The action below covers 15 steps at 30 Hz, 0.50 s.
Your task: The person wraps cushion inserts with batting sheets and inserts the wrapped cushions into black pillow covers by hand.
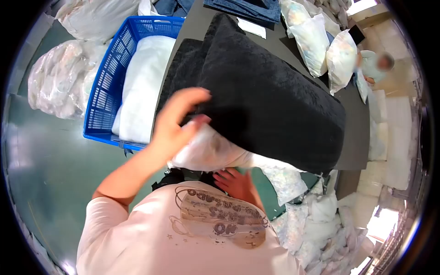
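Note:
A large black plush cloth (270, 91) lies over the grey table (357, 137), with a white, filled bag (211, 151) showing from under its near edge. My left hand (178, 121) is at the left edge of the black cloth, its thumb and fingers curved but apart; it is blurred, and nothing shows between them. Low at the table's near side, my right hand (233, 183) is beneath the white bag, close to my body, with its fingers spread.
A blue crate (98, 105) holding white material stands left of the table. Filled bags (341, 59), folded jeans (247, 11) and a white packet (251, 27) lie on the table. More bags are piled at lower right. Another person (376, 66) is at the far right.

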Each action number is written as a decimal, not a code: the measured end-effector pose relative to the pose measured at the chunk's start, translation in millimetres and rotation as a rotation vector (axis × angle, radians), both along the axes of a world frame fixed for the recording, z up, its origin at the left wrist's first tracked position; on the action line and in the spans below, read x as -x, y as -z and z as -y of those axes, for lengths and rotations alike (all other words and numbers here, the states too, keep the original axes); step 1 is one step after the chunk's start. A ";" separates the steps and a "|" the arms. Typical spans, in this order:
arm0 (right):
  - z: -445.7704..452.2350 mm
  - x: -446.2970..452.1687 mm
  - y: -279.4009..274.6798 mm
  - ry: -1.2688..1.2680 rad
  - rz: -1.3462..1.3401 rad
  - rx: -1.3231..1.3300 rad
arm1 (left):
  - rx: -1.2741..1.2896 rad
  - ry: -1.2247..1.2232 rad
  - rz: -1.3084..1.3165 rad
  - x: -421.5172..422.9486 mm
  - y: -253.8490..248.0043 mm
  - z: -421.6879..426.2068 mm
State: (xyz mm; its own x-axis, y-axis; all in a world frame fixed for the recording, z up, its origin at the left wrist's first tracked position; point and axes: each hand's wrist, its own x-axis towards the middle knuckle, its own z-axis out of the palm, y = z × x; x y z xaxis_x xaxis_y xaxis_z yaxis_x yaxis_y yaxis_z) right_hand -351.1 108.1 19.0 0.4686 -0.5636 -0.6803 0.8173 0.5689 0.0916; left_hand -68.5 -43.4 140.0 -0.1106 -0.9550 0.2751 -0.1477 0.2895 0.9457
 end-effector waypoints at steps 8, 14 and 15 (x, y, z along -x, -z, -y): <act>48.1 -117.1 -66.6 -0.229 -0.161 0.489 | -1.092 0.176 -0.450 -36.3 104.7 32.9; 70.7 -141.9 -88.9 0.119 -0.483 0.375 | 0.142 0.060 0.304 -51.7 76.8 23.9; 88.8 -139.3 -87.1 0.241 -0.556 0.283 | 0.272 0.063 0.322 -57.5 63.7 21.5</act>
